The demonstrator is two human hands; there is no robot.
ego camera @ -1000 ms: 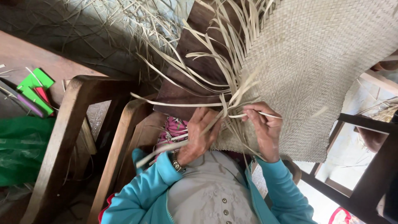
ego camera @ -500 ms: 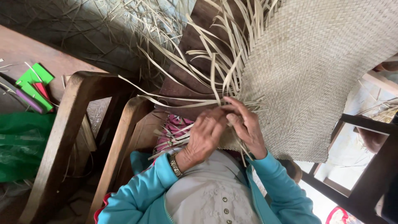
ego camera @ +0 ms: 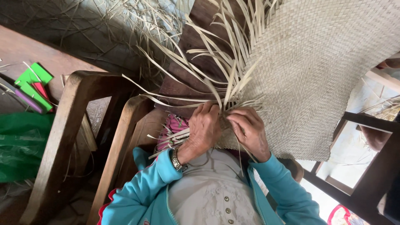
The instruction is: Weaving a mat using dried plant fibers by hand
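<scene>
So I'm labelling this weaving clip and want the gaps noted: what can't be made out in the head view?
- Fingertips of the left hand and right hand: tucked under loose strips, so the exact grip is unclear.
- Woven mat: cut off by the top and right edges.
- Green plastic items: too small to identify.
- Wooden chair: its legs run off the bottom edge.

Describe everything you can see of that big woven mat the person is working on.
The woven mat is a broad pale-straw sheet, plaited from flat strips in a tight checker pattern. It spreads from the person's lap toward the upper right. Its left edge is unfinished: long loose strips fan out there, some standing up, some bent sideways. The left hand and the right hand meet at that open edge, fingers pinching strips where the weave stops. A lower corner lies over the person's light shirt.
</scene>
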